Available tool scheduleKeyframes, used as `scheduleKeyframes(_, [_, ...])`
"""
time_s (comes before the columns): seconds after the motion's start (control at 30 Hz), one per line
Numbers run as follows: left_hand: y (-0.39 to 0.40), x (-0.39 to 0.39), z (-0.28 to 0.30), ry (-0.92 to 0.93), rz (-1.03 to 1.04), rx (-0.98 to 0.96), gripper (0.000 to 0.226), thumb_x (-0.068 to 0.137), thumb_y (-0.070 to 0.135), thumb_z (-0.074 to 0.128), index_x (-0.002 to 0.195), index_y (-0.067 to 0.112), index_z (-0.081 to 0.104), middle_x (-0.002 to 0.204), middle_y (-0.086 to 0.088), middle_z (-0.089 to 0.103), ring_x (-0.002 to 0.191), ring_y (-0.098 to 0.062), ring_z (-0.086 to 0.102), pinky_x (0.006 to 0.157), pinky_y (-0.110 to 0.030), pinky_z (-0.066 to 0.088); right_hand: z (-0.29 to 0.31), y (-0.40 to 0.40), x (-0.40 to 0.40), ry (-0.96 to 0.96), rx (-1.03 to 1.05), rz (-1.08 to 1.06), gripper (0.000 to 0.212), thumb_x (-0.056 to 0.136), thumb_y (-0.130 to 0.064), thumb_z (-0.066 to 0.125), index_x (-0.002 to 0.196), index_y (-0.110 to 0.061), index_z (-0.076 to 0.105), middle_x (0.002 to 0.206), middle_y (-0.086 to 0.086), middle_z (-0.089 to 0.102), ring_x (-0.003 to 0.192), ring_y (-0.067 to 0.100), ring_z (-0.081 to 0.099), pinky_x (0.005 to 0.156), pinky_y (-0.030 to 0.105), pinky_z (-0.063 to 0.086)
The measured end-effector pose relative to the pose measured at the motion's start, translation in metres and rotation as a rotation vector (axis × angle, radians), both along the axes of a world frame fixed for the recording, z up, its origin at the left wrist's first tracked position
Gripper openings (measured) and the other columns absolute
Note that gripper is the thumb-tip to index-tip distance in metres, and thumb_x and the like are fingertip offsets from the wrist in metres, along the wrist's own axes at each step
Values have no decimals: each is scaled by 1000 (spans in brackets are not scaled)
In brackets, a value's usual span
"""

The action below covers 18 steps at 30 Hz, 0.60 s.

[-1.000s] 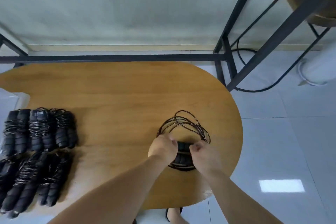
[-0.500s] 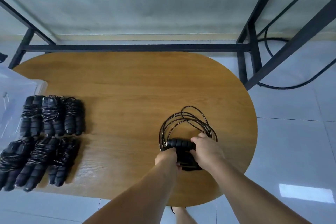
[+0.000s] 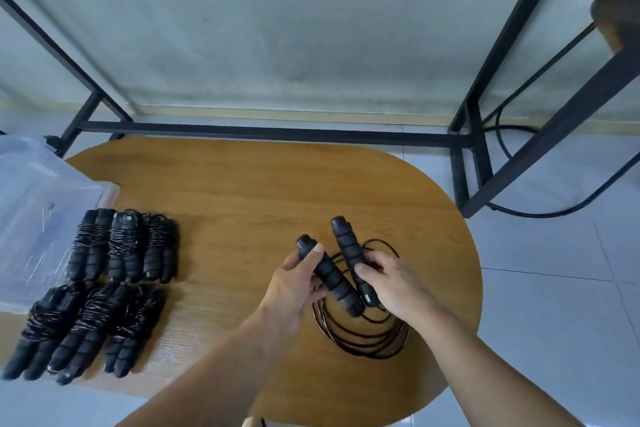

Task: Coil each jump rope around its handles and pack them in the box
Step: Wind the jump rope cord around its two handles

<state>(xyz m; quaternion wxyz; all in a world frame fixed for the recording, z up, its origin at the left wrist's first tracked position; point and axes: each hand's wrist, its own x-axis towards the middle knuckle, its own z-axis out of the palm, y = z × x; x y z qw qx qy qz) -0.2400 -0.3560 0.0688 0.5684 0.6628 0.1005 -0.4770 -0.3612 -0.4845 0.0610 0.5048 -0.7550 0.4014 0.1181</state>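
Near the front edge of the round wooden table (image 3: 242, 191), two hands hold up one jump rope by its black handles. The left hand (image 3: 294, 288) has its fingers and thumb curled around the left handle (image 3: 329, 276). The right hand (image 3: 394, 282) grips the right handle (image 3: 349, 253). The two handles lean toward each other and meet at their near ends, like the letter V. Under the hands, the thin black cord (image 3: 363, 336) lies on the table in loose loops. On the left side of the table sit six wound-up ropes. Three of them (image 3: 79, 329) lie in a row closer to the front edge, just beside one another. Three more (image 3: 126, 246) lie in a row behind those. A clear plastic box (image 3: 45, 204) sits at the table's left edge, just beside the back row. Behind the table stands a black metal frame (image 3: 277, 132), close to the pale wall (image 3: 277, 45).
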Motion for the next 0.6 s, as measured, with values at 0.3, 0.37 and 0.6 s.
scheduleKeyframes(0.3, [-1, 32, 85, -49, 41, -191, 30, 96, 25, 63, 119, 7, 63, 114, -15, 71, 101, -30, 70, 80, -46, 60, 87, 4, 41, -236, -113, 93, 29, 98, -52, 47, 119, -38, 61, 102, -9, 69, 93, 14, 65, 86, 44, 54])
scheduleKeyframes(0.37, [4, 38, 99, -45, 60, -206, 30, 97, 23, 62, 119, 3, 62, 112, -17, 71, 98, -31, 71, 85, -50, 58, 103, 5, 48, -220, -50, 168, 39, 85, -58, 62, 120, -42, 55, 100, -13, 69, 90, 10, 67, 83, 38, 56])
scheduleKeyframes(0.6, [35, 65, 145, -376, -16, -28, 72, 90, 33, 70, 148, 10, 35, 139, -14, 51, 118, -30, 59, 96, -43, 52, 166, 20, 83, -119, -320, 439, 53, 67, -30, 75, 115, -36, 53, 96, -13, 62, 86, 10, 62, 74, 32, 56])
